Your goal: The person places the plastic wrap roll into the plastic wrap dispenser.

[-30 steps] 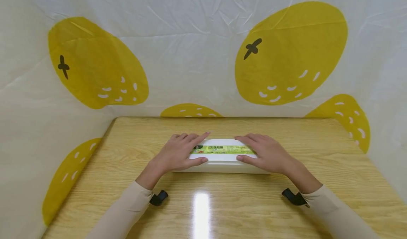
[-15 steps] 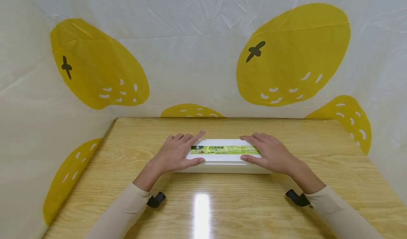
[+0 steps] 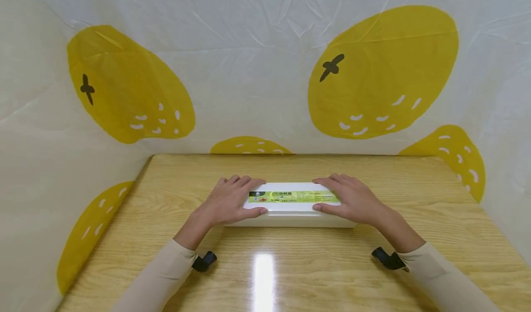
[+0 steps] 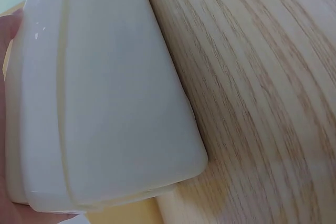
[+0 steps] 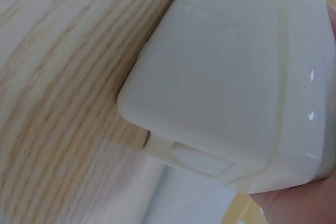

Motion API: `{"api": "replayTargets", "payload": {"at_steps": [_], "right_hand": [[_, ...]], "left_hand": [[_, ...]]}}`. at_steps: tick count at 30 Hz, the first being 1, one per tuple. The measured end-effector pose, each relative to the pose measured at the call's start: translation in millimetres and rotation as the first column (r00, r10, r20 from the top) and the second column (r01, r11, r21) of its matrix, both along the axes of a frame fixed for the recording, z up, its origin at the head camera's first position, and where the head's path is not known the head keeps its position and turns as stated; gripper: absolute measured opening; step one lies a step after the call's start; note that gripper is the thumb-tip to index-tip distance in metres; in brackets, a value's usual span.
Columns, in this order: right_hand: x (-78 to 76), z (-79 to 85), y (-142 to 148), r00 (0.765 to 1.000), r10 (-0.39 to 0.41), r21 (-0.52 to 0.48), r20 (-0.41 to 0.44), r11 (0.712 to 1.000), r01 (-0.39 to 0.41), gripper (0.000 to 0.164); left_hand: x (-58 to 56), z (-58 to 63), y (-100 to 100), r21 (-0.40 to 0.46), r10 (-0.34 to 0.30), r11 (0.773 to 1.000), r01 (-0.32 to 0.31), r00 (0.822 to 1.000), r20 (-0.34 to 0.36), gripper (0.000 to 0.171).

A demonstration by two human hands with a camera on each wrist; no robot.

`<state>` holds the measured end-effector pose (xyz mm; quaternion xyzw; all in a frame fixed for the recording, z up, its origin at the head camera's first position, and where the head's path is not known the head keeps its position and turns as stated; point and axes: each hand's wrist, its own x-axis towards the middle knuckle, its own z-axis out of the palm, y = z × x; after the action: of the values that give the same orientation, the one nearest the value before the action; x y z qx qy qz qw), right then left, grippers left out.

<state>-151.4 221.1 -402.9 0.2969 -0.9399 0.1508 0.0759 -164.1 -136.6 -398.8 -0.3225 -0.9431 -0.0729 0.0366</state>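
Note:
A long white plastic cling film box lies crosswise on the wooden table, with a green and yellow label along its lid. My left hand grips the lid's left end, thumb on the near edge and fingers over the far edge. At the other end my right hand holds the lid the same way. The left wrist view shows the box's smooth end wall on the wood and part of the hand at the left border. In the right wrist view, a recessed slot shows low on the box.
The wooden table ends at a white sheet printed with large yellow fruit, at the back and sides. A black wrist mount sits under the left sleeve, another black mount under the right. Light glares off the near tabletop.
My left index finger, raised before, has come down onto the lid's far edge. The hands have slid slightly apart, uncovering more of the label. The box has stayed put.

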Motion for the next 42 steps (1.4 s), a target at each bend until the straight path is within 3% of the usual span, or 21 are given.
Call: {"api": "replayTargets", "payload": {"at_steps": [17,35,42], "right_hand": [[1.5,-4.0,-3.4,1.0,-0.017,-0.001,0.001,1.0,0.017,0.069],[2.1,-1.3,-1.0,0.999,0.021,0.027,-0.037,0.999,-0.02,0.069],[6.8,5.8,1.2,1.0,-0.016,0.055,-0.017,0.998,0.017,0.068]], "left_hand": [[0.3,-0.1,-3.9,0.022,-0.003,1.0,0.003,1.0,-0.007,0.077],[2.7,0.6,-3.5,0.005,0.01,1.0,-0.01,1.0,-0.029,0.08],[2.5,7.7,-5.0,0.069,0.005,0.998,-0.008,0.999,0.045,0.084]]}}
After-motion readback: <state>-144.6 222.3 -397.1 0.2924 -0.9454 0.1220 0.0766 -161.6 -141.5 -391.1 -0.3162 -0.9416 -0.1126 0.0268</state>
